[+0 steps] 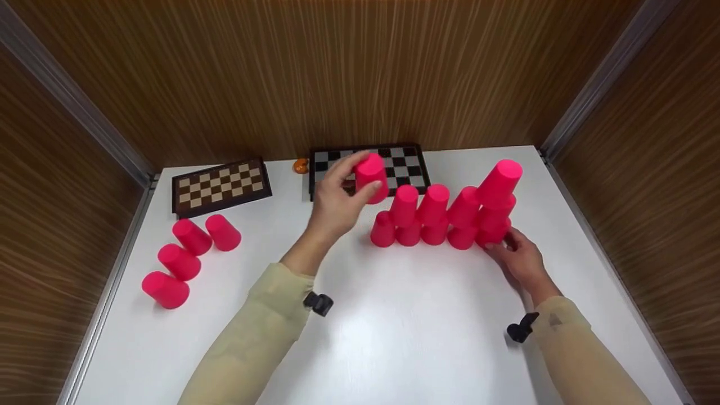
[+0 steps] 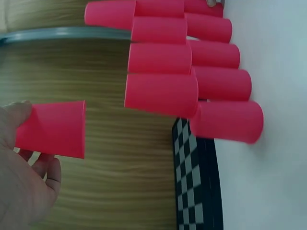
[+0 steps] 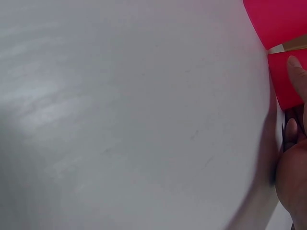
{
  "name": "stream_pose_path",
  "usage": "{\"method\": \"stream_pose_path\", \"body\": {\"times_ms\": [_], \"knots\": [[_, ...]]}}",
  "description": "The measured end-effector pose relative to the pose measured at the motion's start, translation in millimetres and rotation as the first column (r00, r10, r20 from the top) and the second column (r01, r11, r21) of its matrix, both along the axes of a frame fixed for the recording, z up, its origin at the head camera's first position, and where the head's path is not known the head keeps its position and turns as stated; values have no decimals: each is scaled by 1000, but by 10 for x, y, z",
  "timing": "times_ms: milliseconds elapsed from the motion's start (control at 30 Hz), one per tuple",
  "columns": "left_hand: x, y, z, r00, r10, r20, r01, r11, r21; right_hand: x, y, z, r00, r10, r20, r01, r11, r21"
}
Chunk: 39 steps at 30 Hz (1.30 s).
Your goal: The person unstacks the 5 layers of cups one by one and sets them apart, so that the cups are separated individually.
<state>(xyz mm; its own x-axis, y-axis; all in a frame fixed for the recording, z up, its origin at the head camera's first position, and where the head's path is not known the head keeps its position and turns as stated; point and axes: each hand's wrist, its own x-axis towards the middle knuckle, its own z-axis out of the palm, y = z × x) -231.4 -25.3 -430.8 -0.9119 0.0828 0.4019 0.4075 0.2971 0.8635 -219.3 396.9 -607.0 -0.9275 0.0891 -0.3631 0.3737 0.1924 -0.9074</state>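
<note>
My left hand (image 1: 336, 205) grips an upside-down pink cup (image 1: 371, 180) between thumb and fingers, raised above the table to the left of a stack. In the left wrist view, that cup (image 2: 55, 129) has its wide rim away from the palm. The stack is built of upside-down pink cups: a bottom row (image 1: 409, 234), a second row (image 1: 433, 203) over it, and one cup (image 1: 500, 181) on top at the right end. Low at the stack's right end, my right hand (image 1: 523, 260) holds the last bottom-row cup (image 3: 283, 81), thumb on its front, fingers partly hidden behind.
Several more pink cups (image 1: 180, 261) stand upside down at the table's left. Behind the stack lies a black-and-grey checkered board (image 1: 405, 169); a brown checkered board (image 1: 222, 187) lies back left. A small orange object (image 1: 301, 165) sits between them. Wood-grain panels (image 1: 337, 73) enclose the table.
</note>
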Motion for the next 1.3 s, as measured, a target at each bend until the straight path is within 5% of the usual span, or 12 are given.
{"method": "stream_pose_path", "body": {"times_ms": [267, 533, 767, 967, 1300], "knots": [[119, -488, -179, 995, 98, -30, -96, 994, 55, 3, 5, 4, 998, 39, -41, -34, 993, 114], [249, -1008, -398, 978, 203, 53, -205, 978, 41, 5, 1, 8, 999, 36, -29, -33, 993, 117], [406, -1453, -656, 929, 328, 169, -331, 944, -15, 9, 1, 19, 1000, 15, -24, -13, 999, 51], [549, -1777, -841, 868, 418, 268, -418, 907, -60, 6, 8, 33, 1000, 24, -9, -23, 997, 69], [788, -2166, -1145, 784, 536, 312, -537, 839, -92, 10, 24, -4, 995, 60, -73, -46, 983, 178]]}}
